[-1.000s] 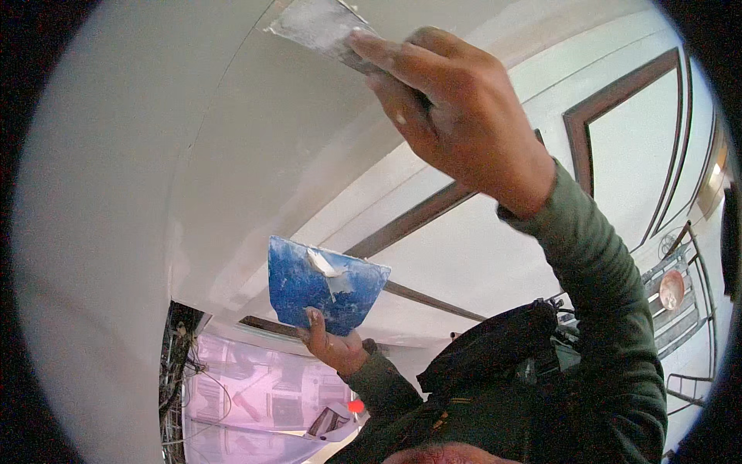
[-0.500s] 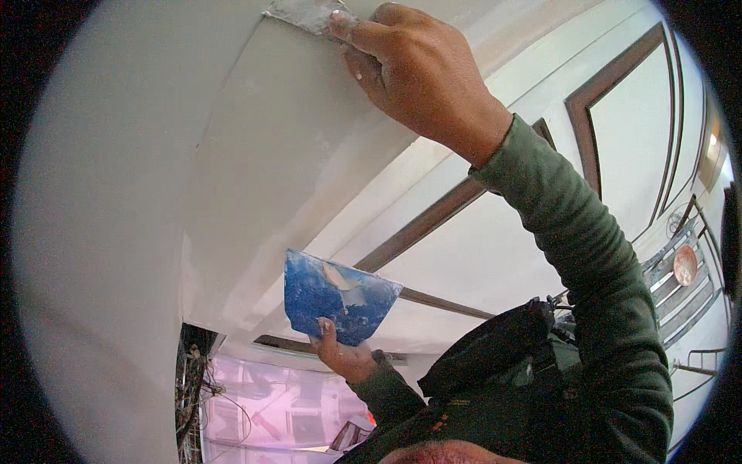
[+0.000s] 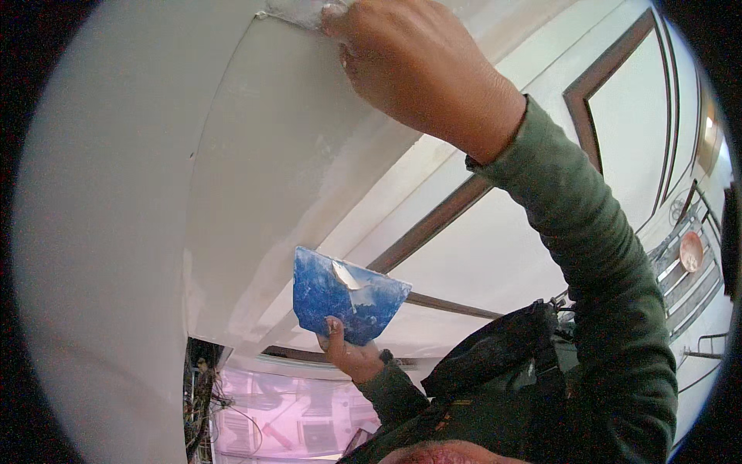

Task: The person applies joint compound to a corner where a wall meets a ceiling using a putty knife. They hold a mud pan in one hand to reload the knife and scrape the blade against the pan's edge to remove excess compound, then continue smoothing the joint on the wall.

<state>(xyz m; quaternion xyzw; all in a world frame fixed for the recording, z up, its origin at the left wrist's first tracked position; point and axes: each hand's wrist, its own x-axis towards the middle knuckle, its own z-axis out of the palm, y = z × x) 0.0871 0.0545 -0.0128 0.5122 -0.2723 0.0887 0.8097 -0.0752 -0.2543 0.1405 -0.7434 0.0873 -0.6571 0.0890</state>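
Up at the top edge, my right hand (image 3: 433, 81) is closed on a scraper (image 3: 292, 11) with a wide, whitish-smeared blade. The blade lies against the pale plastered surface (image 3: 263, 108); its far part is cut off by the picture's edge. Lower down, my left hand (image 3: 354, 357) grips a blue plastic spreader plate (image 3: 328, 298), its thumb on the near face. A small lump of off-white filler (image 3: 345, 275) sticks to the plate near its upper edge, with thinner smears around it.
Dark brown mouldings (image 3: 437, 224) frame white panels on the right. Loose wires (image 3: 205, 387) hang in an opening at lower left, beside pink translucent sheeting (image 3: 286, 410). A black bag (image 3: 495, 344) hangs at my body. A reddish bowl (image 3: 690, 251) rests on slats at far right.
My right hand has turned and slid slightly toward the top edge with the scraper, still against the surface. The blue plate sits a little farther right in the picture; the whole view has shifted slightly.
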